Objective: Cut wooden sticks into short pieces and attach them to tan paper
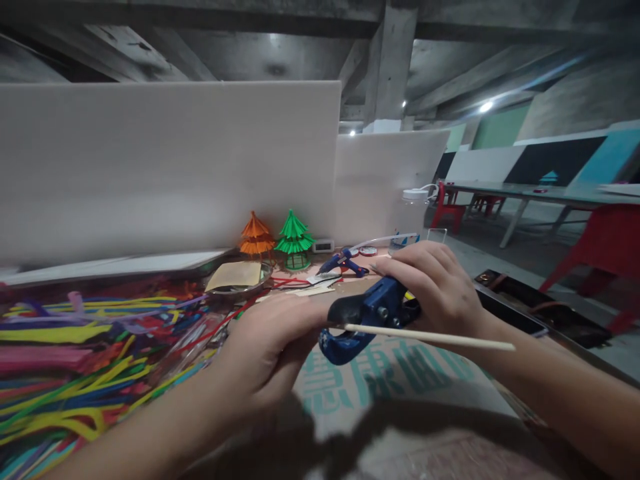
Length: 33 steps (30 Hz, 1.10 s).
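Observation:
My right hand (440, 280) is closed around the handles of a blue pipe cutter (385, 303), held above the cardboard. A thin pale wooden stick (435, 335) lies across the cutter's curved jaw, and its long end points right, below my right wrist. Closed up against the left side of the jaw, my left hand (275, 340) has its thumb beside the dark blade. It seems to grip the stick's other end, which its fingers hide. Under both hands lies a cardboard sheet (380, 393) with green printed characters, partly in shadow.
Colourful craft strips (65, 360) cover the left side. Behind stand a bowl (240, 288) with a beige card over it, orange (256, 237) and green (295, 240) tiered models, a blue glue gun (343, 262) and a clear jug (413, 217). A black tray (555, 307) lies right.

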Each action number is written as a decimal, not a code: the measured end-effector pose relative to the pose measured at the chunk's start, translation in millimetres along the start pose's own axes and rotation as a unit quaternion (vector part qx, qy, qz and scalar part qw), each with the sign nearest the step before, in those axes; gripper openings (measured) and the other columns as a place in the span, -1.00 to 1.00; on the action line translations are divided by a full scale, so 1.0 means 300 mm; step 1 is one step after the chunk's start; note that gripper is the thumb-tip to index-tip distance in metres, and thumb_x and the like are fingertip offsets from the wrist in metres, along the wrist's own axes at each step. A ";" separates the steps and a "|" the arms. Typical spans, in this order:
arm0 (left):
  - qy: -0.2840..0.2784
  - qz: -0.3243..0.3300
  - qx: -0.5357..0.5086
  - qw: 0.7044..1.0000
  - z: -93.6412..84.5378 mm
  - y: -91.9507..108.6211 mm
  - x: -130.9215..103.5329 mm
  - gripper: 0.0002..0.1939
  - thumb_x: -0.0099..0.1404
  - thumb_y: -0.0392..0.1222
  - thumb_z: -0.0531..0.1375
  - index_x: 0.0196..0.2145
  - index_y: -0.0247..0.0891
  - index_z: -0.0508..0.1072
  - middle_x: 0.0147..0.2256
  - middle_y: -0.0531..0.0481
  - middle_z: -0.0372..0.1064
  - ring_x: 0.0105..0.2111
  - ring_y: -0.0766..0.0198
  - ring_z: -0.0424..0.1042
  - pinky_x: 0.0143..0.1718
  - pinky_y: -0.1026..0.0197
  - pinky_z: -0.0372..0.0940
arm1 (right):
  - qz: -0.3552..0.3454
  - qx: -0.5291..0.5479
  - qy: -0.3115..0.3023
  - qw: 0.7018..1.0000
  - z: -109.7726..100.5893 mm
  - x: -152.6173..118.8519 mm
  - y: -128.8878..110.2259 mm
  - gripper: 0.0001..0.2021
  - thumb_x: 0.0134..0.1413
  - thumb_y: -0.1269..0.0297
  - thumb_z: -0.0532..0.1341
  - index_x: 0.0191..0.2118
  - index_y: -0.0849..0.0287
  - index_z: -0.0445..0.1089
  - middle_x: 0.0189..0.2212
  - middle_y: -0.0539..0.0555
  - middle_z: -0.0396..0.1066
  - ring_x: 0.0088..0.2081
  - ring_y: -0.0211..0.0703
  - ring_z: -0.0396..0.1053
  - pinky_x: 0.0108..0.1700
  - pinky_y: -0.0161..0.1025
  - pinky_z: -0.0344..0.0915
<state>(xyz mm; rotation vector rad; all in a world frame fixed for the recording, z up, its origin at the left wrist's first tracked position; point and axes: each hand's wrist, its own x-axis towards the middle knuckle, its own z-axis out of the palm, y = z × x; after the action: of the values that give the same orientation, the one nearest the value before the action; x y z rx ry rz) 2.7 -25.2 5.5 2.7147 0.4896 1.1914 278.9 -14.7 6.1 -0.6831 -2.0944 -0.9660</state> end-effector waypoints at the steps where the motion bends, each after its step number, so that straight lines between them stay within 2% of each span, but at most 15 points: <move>1: 0.001 0.003 0.003 1.000 -0.001 0.000 0.000 -0.54 0.40 -0.45 0.01 0.08 -0.01 0.46 -0.26 0.02 0.53 -0.32 0.24 0.47 -0.25 0.25 0.34 | -0.004 -0.008 0.003 1.000 -0.003 0.000 0.000 -0.45 0.26 0.04 0.19 0.30 0.00 0.10 -0.13 0.16 0.45 -0.10 0.12 0.39 -0.03 0.06 0.31; 3: 0.002 0.002 0.009 1.000 -0.002 -0.002 0.000 -0.61 0.42 -0.43 0.02 0.00 -0.04 0.48 -0.31 0.02 0.51 -0.36 0.25 0.44 -0.27 0.25 0.32 | -0.011 -0.021 0.002 1.000 -0.007 -0.001 0.002 -0.45 0.25 0.10 0.18 0.30 0.03 0.11 -0.14 0.17 0.45 -0.10 0.14 0.39 -0.04 0.07 0.31; 5: -0.001 -0.005 0.011 1.000 -0.002 -0.004 0.002 -0.70 0.43 -0.42 0.02 -0.17 -0.12 0.49 -0.35 0.02 0.49 -0.38 0.26 0.41 -0.29 0.25 0.30 | -0.014 -0.030 -0.003 0.999 -0.009 -0.004 0.005 -0.46 0.23 0.18 0.18 0.29 0.02 0.12 -0.14 0.18 0.45 -0.09 0.15 0.38 -0.04 0.09 0.32; 8: -0.007 -0.011 0.008 1.000 0.000 -0.007 0.005 -0.75 0.43 -0.41 0.03 -0.33 -0.18 0.42 -0.39 0.03 0.47 -0.40 0.29 0.38 -0.33 0.26 0.27 | -0.011 -0.041 -0.003 0.999 -0.006 -0.009 0.009 -0.48 0.19 0.27 0.20 0.26 -0.04 0.17 -0.14 0.14 0.45 -0.09 0.12 0.38 -0.03 0.08 0.33; 11: -0.012 -0.020 0.002 1.000 0.000 -0.007 0.005 -0.76 0.42 -0.41 0.04 -0.30 -0.17 0.42 -0.38 0.05 0.46 -0.38 0.29 0.37 -0.31 0.27 0.26 | -0.014 -0.053 0.013 0.998 -0.004 -0.013 0.009 -0.50 0.16 0.34 0.21 0.22 -0.04 0.22 -0.16 0.12 0.45 -0.10 0.09 0.38 -0.01 0.06 0.33; 23: -0.037 -0.040 -0.016 0.998 -0.005 0.015 -0.001 -0.77 0.40 -0.40 0.02 -0.25 -0.20 0.44 -0.33 0.05 0.49 -0.36 0.31 0.38 -0.32 0.27 0.23 | -0.066 -0.089 0.056 0.992 -0.013 0.007 -0.001 -0.67 0.15 0.45 0.18 0.06 0.24 0.35 -0.20 0.19 0.44 -0.10 0.06 0.37 0.00 0.04 0.35; 27: -0.031 -0.057 -0.045 0.997 0.003 0.010 -0.009 -0.77 0.39 -0.42 0.05 -0.23 -0.16 0.45 -0.31 0.09 0.49 -0.33 0.32 0.41 -0.28 0.28 0.23 | -0.069 -0.087 0.061 0.992 -0.012 0.007 -0.006 -0.67 0.16 0.44 0.20 0.06 0.26 0.36 -0.17 0.20 0.43 -0.07 0.08 0.37 0.03 0.06 0.35; 33: -0.033 -0.036 -0.029 0.998 -0.003 0.020 -0.004 -0.78 0.39 -0.41 0.04 -0.28 -0.18 0.42 -0.38 0.11 0.47 -0.39 0.32 0.38 -0.32 0.28 0.22 | -0.071 -0.096 0.069 0.990 -0.020 0.007 0.000 -0.71 0.17 0.43 0.23 0.03 0.24 0.38 -0.20 0.18 0.45 -0.12 0.06 0.40 -0.03 0.02 0.36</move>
<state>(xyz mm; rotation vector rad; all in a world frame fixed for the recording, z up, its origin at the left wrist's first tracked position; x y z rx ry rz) 2.6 -31.3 6.7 2.6547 0.5322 1.0765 279.9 -19.4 10.4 -0.5501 -1.9661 -1.2708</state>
